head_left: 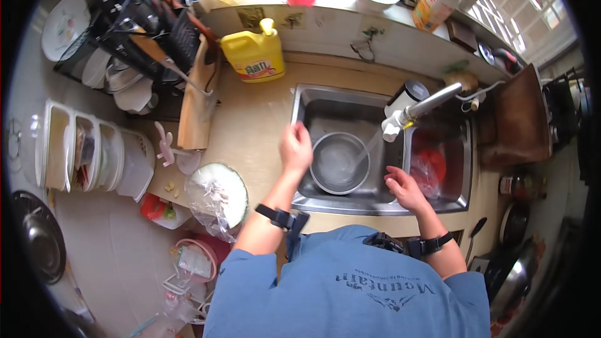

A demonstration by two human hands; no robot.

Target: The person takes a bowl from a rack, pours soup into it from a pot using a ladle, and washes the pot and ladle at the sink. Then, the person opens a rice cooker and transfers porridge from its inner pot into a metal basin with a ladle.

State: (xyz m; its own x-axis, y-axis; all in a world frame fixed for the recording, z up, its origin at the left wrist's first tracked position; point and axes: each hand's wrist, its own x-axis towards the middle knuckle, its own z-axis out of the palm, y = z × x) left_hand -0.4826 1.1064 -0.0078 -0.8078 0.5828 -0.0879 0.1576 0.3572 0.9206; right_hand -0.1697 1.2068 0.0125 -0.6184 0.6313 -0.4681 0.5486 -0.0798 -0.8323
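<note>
A round metal basin (340, 181) sits in the large left bowl of the steel sink (300, 103), with water running into it from the faucet (432, 104). My left hand (295, 148) is over the sink's left edge, beside the basin and apart from it. Its fingers are curled in, and nothing shows in them. To the right of the basin, my right hand (405, 189) is held over the front of the sink near the divider. Its fingers are partly spread and hold nothing. The smaller right bowl contains a red item (431, 164) and clear plastic.
A yellow jug (255, 53) stands behind the sink on the left. Left of me are a plastic-wrapped cut melon (218, 197), a wooden board (199, 97) and a utensil rack (147, 34). A dark cylinder (410, 95) stands by the faucet; a spray bottle (438, 1) is on the sill.
</note>
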